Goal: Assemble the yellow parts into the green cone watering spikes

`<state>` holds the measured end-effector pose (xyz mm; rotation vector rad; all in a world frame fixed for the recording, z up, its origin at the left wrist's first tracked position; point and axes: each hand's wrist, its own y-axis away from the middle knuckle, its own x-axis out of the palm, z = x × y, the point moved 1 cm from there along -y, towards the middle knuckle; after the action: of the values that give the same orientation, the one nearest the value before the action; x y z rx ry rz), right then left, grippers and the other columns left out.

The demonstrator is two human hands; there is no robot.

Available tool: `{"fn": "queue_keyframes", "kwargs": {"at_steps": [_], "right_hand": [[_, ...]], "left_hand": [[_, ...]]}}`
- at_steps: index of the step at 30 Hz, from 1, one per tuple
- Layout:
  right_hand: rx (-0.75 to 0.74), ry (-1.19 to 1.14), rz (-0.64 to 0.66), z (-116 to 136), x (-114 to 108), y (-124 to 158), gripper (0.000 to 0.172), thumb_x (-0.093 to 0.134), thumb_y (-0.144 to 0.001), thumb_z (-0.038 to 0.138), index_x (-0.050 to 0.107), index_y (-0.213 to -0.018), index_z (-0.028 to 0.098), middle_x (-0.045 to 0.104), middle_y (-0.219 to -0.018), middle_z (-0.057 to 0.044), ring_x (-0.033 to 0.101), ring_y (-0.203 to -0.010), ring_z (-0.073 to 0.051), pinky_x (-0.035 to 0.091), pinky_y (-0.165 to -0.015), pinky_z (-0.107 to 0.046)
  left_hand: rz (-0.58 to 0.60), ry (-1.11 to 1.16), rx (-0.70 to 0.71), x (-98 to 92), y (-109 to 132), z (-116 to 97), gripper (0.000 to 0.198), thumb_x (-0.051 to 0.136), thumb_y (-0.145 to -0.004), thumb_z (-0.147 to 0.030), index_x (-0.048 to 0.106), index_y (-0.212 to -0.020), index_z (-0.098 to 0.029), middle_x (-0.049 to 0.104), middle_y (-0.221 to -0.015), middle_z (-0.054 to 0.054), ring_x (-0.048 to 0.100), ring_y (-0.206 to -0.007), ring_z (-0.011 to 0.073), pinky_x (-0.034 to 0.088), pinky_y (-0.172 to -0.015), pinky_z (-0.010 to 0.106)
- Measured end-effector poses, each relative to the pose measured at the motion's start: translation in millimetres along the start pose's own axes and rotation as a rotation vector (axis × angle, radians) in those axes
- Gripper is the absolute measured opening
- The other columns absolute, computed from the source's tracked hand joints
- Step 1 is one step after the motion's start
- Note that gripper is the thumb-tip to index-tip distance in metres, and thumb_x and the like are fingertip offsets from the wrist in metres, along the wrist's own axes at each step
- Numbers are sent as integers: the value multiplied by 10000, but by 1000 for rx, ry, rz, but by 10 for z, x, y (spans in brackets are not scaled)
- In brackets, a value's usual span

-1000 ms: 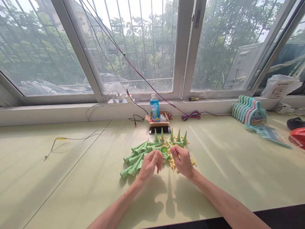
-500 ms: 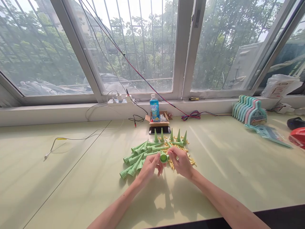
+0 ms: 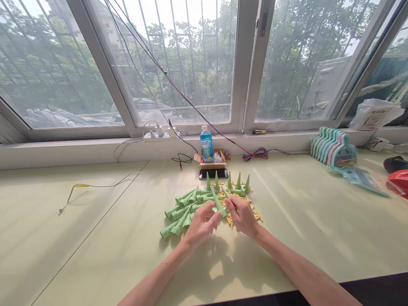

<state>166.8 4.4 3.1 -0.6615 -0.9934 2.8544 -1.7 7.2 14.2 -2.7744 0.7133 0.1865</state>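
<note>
My left hand (image 3: 200, 225) pinches a green plastic cone spike (image 3: 218, 203) near its wide end, with the tip pointing up and away. My right hand (image 3: 244, 216) is closed beside it, fingertips at the spike's base, over a scatter of small yellow pieces (image 3: 256, 216). Whether it holds one of them I cannot make out. To the left lies a pile of green spikes (image 3: 181, 208) on their sides. Behind my hands, several green spikes (image 3: 228, 182) stand upright in a row.
A blue drink bottle (image 3: 206, 144) stands in a small cardboard box (image 3: 219, 162) with a dark phone (image 3: 213, 173) before it. A white cable (image 3: 95, 185) runs left on the pale green table (image 3: 63, 238). Pastel plastic items (image 3: 333, 146) and a red object (image 3: 398, 182) sit at the right.
The spike in my left hand has turned: its round open end faced me before, and now its tip points up and away. Both hands stay close together in the same spot.
</note>
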Motion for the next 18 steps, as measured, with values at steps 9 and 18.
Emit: {"fn": "queue_keyframes", "kwargs": {"at_steps": [9,18], "right_hand": [[42,37,-22,-30,0,4,414,371,-1021,372,278,-646,223,290,-546,61,264,-478,-100,252,-474,-252],[78,-12,-14,-23,14,-10,416,383,-1017,386,287,-647,222,305,-544,61,276,-472,-99,257,-464,-247]], "left_hand": [[-57,-214,123,13,22,47,286,546,-938,-379,619,-1168,-227,538,-1068,74,538,-627,95,518,-538,227],[-96,-234,135,34,32,51,326,515,-955,-345,581,-1262,-256,590,-1081,87,552,-643,116,507,-543,239]]}}
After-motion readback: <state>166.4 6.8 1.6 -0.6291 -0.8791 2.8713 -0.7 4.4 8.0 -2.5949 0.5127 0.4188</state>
